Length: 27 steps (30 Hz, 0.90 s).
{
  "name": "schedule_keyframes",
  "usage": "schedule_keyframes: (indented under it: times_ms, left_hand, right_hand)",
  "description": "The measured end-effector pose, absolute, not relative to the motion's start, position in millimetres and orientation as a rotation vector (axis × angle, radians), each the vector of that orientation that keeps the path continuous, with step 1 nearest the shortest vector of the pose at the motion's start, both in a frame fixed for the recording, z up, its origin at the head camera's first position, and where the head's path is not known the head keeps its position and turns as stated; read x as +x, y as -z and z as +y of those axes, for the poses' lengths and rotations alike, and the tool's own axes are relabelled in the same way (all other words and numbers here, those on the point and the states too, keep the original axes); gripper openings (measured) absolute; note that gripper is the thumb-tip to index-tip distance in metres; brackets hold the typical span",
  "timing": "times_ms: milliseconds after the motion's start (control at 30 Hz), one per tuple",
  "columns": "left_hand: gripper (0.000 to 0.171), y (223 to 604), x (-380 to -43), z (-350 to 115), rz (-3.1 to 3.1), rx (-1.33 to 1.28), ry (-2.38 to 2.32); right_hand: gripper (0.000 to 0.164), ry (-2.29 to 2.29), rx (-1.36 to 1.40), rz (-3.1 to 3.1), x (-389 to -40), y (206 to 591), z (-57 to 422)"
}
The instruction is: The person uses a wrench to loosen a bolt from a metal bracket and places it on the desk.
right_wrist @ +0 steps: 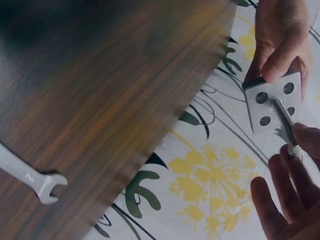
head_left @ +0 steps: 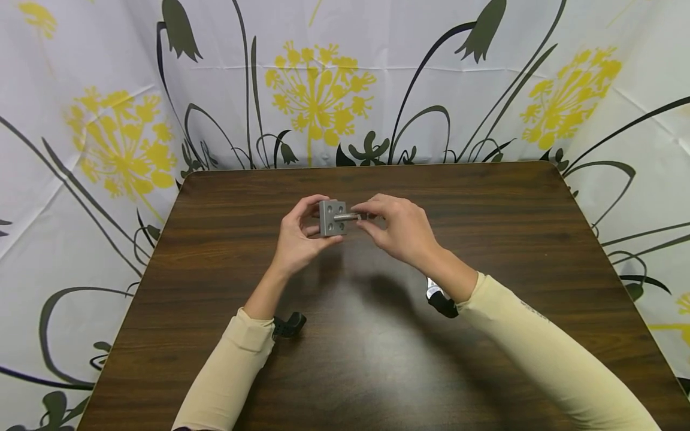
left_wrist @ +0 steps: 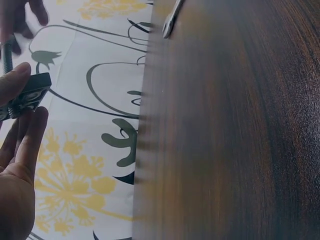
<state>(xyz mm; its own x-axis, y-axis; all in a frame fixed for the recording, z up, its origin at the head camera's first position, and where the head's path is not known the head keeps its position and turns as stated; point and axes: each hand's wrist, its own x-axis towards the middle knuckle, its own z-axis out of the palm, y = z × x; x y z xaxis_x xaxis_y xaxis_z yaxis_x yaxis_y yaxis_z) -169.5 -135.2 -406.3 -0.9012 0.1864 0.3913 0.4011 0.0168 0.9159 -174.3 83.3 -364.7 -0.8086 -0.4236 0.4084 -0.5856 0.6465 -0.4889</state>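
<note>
Above the table, my left hand (head_left: 296, 236) grips a square grey metal block (head_left: 330, 219) by its edges, thumb along the lower side. Several round holes (right_wrist: 261, 97) show in its face in the right wrist view. A threaded bolt (right_wrist: 285, 117) stands out from the middle of that face. My right hand (head_left: 401, 227) pinches the bolt's outer end between thumb and fingers, the other fingers loosely bent. In the left wrist view the block (left_wrist: 40, 87) is partly covered by the left thumb, with bolt thread (left_wrist: 7, 57) rising above it.
An open-end wrench (right_wrist: 35, 177) lies on the dark wood table (head_left: 345, 371), in the right wrist view to the left of the hands. A white curtain (head_left: 226, 90) with yellow and grey plant prints hangs behind the table's far edge.
</note>
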Motion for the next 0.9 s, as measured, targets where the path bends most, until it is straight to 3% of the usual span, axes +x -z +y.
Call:
schedule_keyframes:
  times_ms: [100,333,500,733,900]
  left_hand:
    - [0.070,405.7,-170.1,-135.0,-2.116,-0.617,2.007]
    - [0.071,405.4,-170.1,-134.0,-2.118,-0.621,2.008]
    - [0.070,405.8,-170.4,-133.7,-2.108,-0.627,2.006]
    - [0.070,405.6,-169.5,-134.1,-2.119,-0.617,2.004]
    - [0.071,410.1,-172.4,-135.7,-2.110,-0.618,1.995]
  right_hand:
    - [0.032,-0.903,0.824,-2.578,-174.5,365.5,83.7]
    - [0.024,-0.942,0.765,-2.615,-175.0,366.7,84.0]
    - [0.034,-0.887,0.817,-2.557,-174.9,367.0,85.4]
    - [0.023,-0.925,0.763,-2.671,-174.9,364.9,84.6]
    - [0.036,-0.866,0.852,-2.602,-174.5,365.8,85.8]
